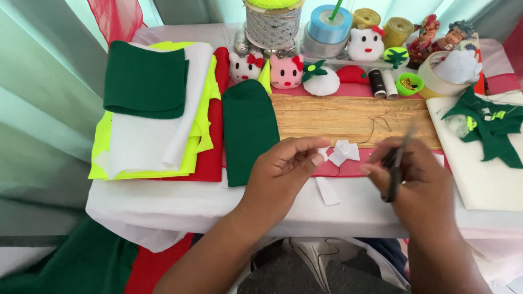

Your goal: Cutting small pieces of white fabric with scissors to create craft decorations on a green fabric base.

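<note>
My left hand (283,166) pinches a tiny white felt scrap (323,155) between thumb and forefinger, just left of a small folded white felt piece (343,152) lying on the table. My right hand (417,182) grips black scissors (395,166), which are blurred and point up and away. A dark thread (376,128) runs from the white felt piece across the tan wooden board (348,117). A white felt strip (327,190) lies on the white tablecloth between my hands.
Stacked green, white, neon-yellow and red felt sheets (158,109) lie at left, with a dark green piece (248,130) beside them. Felt cat heads (286,71), ribbon spools (329,24), thread bobbins (381,83) and figurines line the back. A green felt cut-out (490,128) lies on white felt at right.
</note>
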